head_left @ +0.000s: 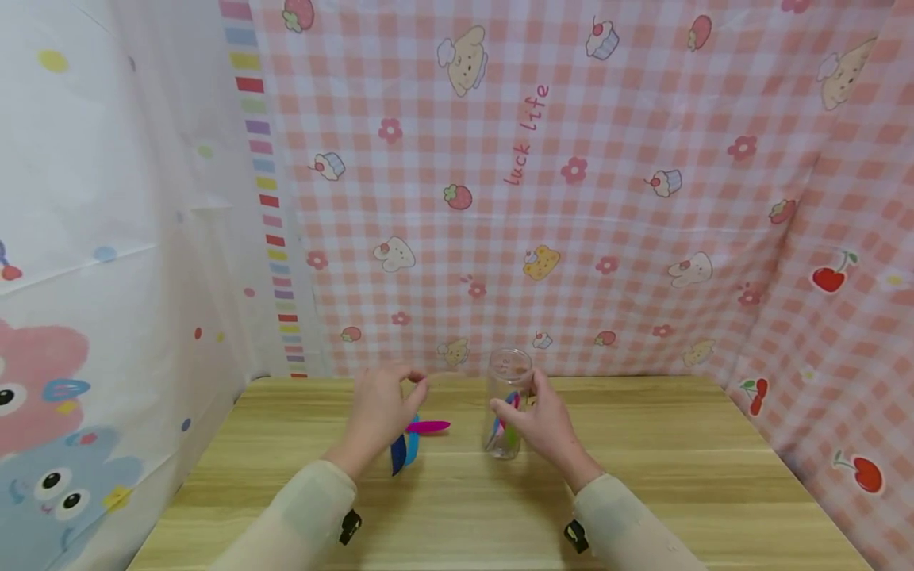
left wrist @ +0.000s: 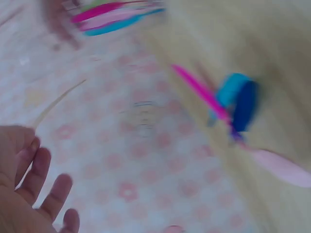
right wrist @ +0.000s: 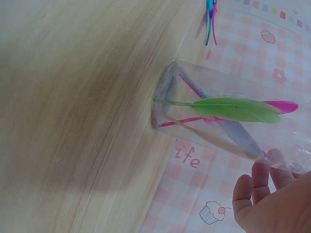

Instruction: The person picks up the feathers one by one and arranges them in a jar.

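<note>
My left hand [head_left: 385,400] pinches a thin pale beige feather [left wrist: 59,103] between thumb and forefinger, the other fingers loosely bent. The feather points toward the jar in the head view. With my right hand [head_left: 546,420] I grip a clear jar [head_left: 510,369] that stands upright on the table. Several feathers lean inside it, among them a green feather [right wrist: 238,109] and some pink ones. Below my left hand, loose feathers lie on the wood: a magenta feather [head_left: 430,427], a dark blue feather [head_left: 397,456], a light blue feather [head_left: 412,448] and a light pink feather [left wrist: 282,167].
The wooden table [head_left: 643,476] reaches back to a pink checked cloth [head_left: 571,222] hanging behind it. A white cloth with cartoon prints [head_left: 107,198] hangs on the left, and more checked cloth [head_left: 842,333] on the right. Both sleeves carry a small black clip near the wrist.
</note>
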Demonstrator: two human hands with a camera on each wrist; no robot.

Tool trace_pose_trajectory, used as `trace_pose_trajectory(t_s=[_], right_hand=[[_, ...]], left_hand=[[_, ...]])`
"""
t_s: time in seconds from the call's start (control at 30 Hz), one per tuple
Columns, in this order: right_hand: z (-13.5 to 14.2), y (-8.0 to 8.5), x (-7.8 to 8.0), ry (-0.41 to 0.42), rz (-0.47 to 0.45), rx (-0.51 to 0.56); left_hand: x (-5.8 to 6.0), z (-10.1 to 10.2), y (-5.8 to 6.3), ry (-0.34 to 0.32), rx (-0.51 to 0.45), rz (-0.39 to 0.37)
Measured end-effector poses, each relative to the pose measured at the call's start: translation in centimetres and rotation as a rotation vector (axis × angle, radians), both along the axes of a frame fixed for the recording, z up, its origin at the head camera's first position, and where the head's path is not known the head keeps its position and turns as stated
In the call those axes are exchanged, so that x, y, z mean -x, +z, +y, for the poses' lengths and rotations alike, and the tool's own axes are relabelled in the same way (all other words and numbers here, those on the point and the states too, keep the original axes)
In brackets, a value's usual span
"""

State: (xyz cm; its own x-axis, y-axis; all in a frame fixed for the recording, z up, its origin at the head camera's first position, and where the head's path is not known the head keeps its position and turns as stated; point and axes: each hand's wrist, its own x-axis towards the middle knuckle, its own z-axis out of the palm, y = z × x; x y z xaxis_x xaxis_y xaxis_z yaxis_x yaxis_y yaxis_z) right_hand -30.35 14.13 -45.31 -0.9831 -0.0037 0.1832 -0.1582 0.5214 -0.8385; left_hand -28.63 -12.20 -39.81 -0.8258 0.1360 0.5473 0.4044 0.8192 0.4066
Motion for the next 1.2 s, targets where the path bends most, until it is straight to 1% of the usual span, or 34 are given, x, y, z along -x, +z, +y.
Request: trace_pose_trajectory(t_s=[0.1, 0.17, 0.23, 0.3, 0.37, 0.5, 0.63, 0.73, 0.87, 1.03, 1.2], right_hand=[[0.1, -0.1, 0.0, 0.003, -0.002, -0.002], [0.1, -0.1, 0.1, 0.002, 0.0, -0.005], [0.1, -0.1, 0.1, -0.002, 0.003, -0.004], [0.1, -0.1, 0.1, -0.004, 0.007, -0.001], [0.1, -0.1, 0.1, -0.007, 0.008, -0.003], [0.2, -0.1, 0.1, -0.005, 0.007, 0.002], [0.2, -0.1, 0.0, 0.006, 0.005, 0.011], [0.2, -0.2, 0.0, 0.009, 0.005, 0.008], [0.2, -0.2, -0.1, 0.004, 0.006, 0.002], [0.1, -0.1, -0.1, 0.004, 0.011, -0.004], [0.0, -0.1, 0.0, 0.004, 0.009, 0.0]], left_hand=[[-0.1, 0.2, 2.1, -0.04, -0.151, 0.082], [-0.3, 0.3, 3.3, -0.063, -0.21, 0.12], [-0.5, 0.5, 4.2, -0.073, -0.211, 0.159], [-0.8, 0.8, 4.9, -0.084, -0.193, 0.164], [-1.1, 1.2, 5.4, -0.091, -0.165, 0.152], [-1.2, 2.0, 5.5, -0.104, -0.125, 0.135], [-1.0, 2.7, 5.4, -0.106, -0.117, 0.137], [-1.0, 3.3, 5.7, -0.117, -0.116, 0.134], [-1.0, 4.0, 6.3, -0.127, -0.1, 0.107], [-1.0, 4.6, 6.7, -0.109, -0.081, 0.083], [-1.0, 5.0, 6.7, -0.103, -0.077, 0.069]])
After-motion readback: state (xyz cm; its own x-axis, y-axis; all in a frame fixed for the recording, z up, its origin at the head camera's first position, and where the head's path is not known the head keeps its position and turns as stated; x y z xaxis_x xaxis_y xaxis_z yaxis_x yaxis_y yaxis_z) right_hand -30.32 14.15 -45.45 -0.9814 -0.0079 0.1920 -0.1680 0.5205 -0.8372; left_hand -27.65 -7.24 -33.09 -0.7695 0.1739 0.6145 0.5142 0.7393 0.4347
